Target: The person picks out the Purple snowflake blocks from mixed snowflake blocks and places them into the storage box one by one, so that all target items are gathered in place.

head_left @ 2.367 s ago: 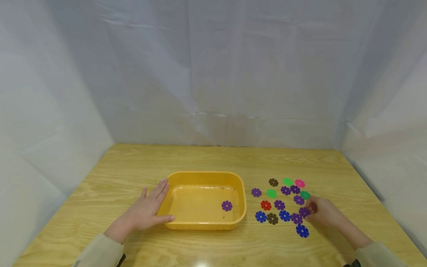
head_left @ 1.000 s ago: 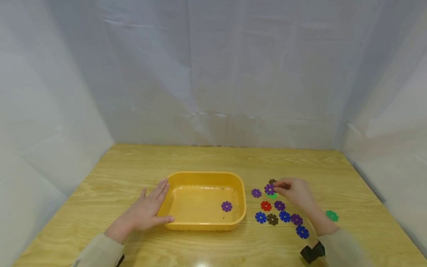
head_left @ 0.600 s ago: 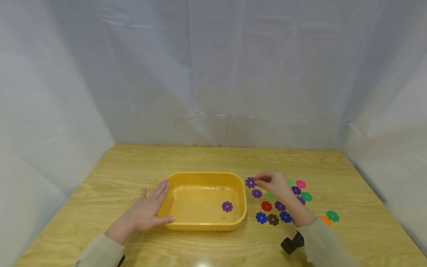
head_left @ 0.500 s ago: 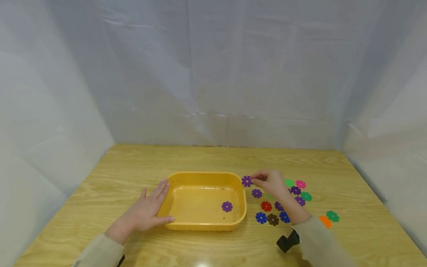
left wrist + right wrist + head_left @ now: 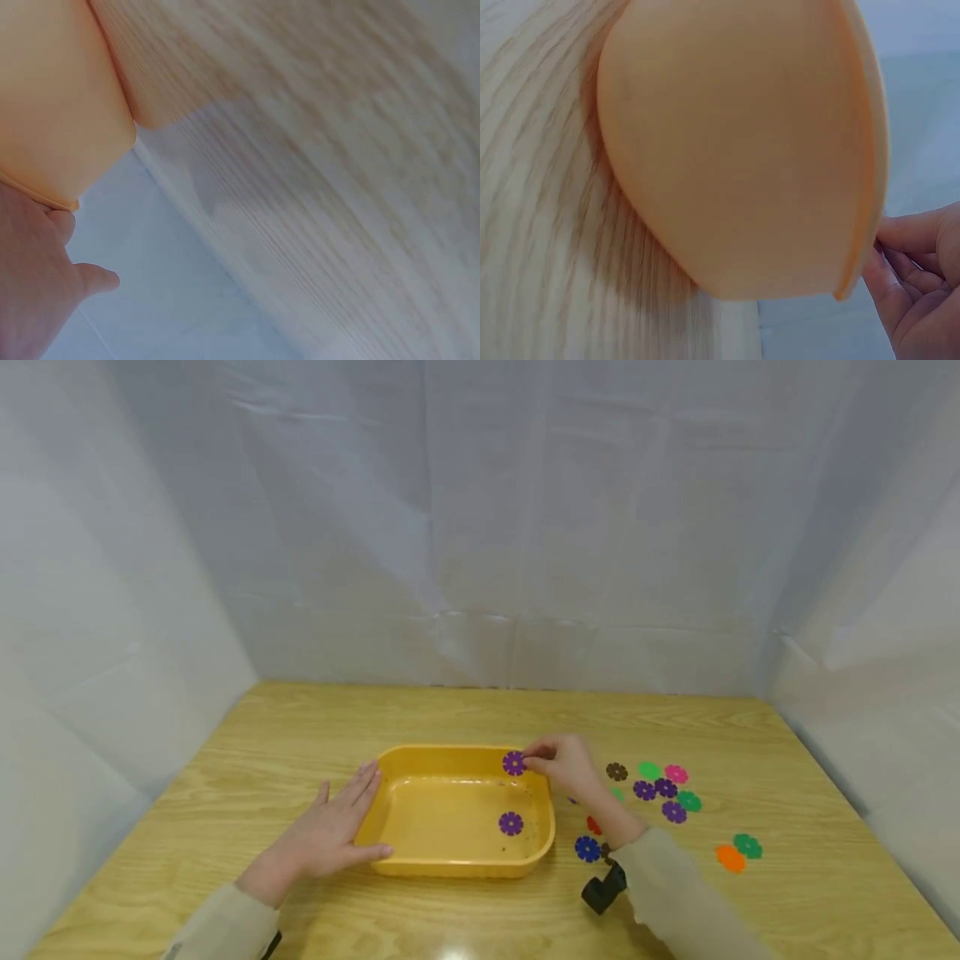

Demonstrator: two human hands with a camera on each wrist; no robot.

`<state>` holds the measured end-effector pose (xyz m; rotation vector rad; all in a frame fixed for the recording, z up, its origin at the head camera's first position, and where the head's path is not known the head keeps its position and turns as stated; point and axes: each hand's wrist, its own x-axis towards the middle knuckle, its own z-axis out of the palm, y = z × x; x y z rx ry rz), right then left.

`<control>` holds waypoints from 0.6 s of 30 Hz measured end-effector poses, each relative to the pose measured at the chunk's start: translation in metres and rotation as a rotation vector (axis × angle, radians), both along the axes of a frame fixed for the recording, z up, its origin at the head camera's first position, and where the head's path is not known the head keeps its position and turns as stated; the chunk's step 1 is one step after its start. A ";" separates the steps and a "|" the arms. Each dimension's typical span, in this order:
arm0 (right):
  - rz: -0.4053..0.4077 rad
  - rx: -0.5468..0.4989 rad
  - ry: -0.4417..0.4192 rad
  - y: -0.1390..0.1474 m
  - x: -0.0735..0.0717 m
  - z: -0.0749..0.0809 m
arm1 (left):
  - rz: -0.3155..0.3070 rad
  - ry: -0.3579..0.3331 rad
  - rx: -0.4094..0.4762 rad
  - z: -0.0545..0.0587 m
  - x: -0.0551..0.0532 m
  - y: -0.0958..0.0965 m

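My right hand (image 5: 566, 767) pinches a purple snowflake disc (image 5: 513, 763) between thumb and fingertips, over the back right part of a yellow plastic tray (image 5: 450, 863). Inside the tray, toward its right end, lies another purple snowflake disc (image 5: 511, 824). My left hand (image 5: 326, 839) rests along the tray's left rim with fingers straight and thumb at the front corner. The left wrist view has that hand (image 5: 30, 270) against the tray's edge. In the right wrist view, the tray's wall (image 5: 735, 150) hides the held disc, and my right fingertips are right at the rim.
Right of the tray, several loose discs are scattered on the wooden table (image 5: 337, 718), among them a brown disc (image 5: 617, 772), a pink disc (image 5: 677, 774), a blue disc (image 5: 587, 849) and an orange disc (image 5: 731, 858). My right forearm covers some. White sheeting (image 5: 480, 527) surrounds the table.
My right hand has picked up a purple snowflake disc from the right-hand group and carried it left over the tray. Discs formerly under that hand and arm now show. My left hand has stayed put.
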<state>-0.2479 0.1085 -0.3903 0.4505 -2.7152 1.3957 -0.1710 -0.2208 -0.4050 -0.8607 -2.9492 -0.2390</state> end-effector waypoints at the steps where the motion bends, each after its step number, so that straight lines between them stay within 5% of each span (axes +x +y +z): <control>1: 0.010 -0.002 -0.001 -0.002 -0.001 -0.001 | 0.004 -0.007 -0.002 0.000 0.001 0.001; 18: 0.033 0.010 -0.006 -0.025 0.000 -0.001 | 0.019 -0.028 -0.001 -0.003 0.002 0.002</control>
